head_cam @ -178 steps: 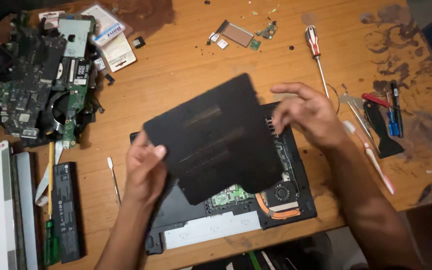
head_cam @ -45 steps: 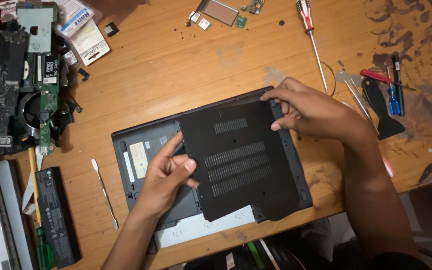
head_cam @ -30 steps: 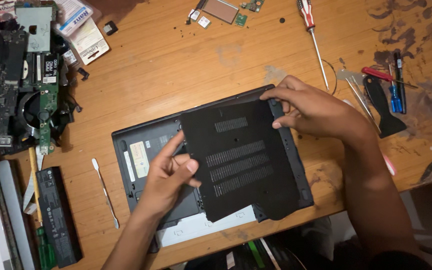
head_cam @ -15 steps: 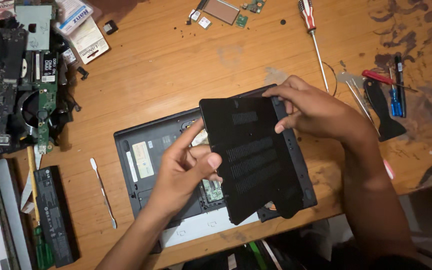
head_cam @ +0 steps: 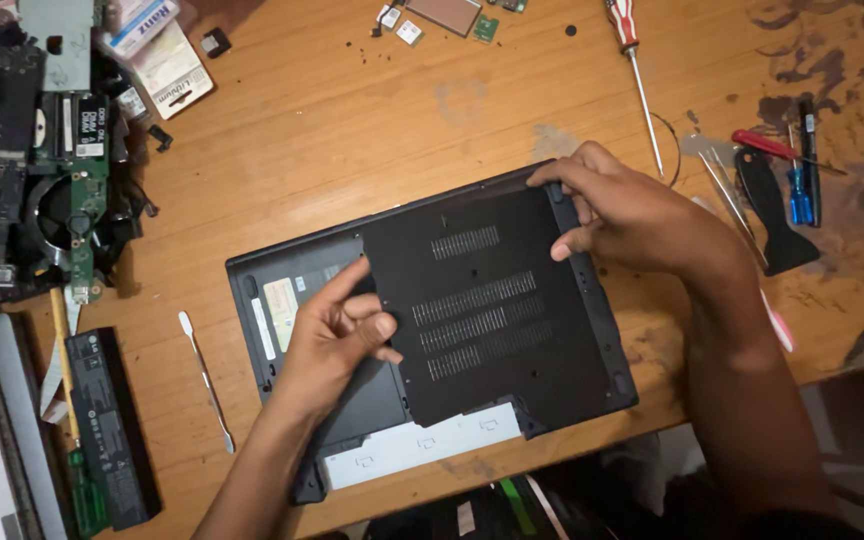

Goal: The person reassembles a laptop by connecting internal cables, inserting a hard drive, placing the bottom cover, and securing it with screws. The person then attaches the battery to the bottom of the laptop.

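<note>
Pressing down on the black bottom cover (head_cam: 492,310), we have both hands on it right now. Our left hand (head_cam: 337,335) sits at the cover's left edge, fingers curled and pinched against that edge, thumb on top. Our right hand (head_cam: 622,215) grips the far right corner, fingers bent over the rim and thumb flat on the panel.

Between our hands the cover lies nearly flat on the upturned laptop base (head_cam: 292,310), covering most of it. It is a matte black plastic panel, roughly square, with three bands of narrow vent slots across its middle and a smaller band nearer our right hand. Its near edge shows a notched tab, and just below that a pale silver strip (head_cam: 417,450) of the laptop peeks out. Left of our left hand the base stays uncovered, with a pale label on it.

Further left of our left hand a slim white pry tool (head_cam: 205,378) lies on the wooden table (head_cam: 352,130), and beyond it a long black battery pack (head_cam: 110,425). Far left, a bare green circuit board with a fan (head_cam: 62,210). Beyond our right hand a red-handled screwdriver (head_cam: 634,70); to its right, a black scraper (head_cam: 772,215) and small screwdrivers.
</note>
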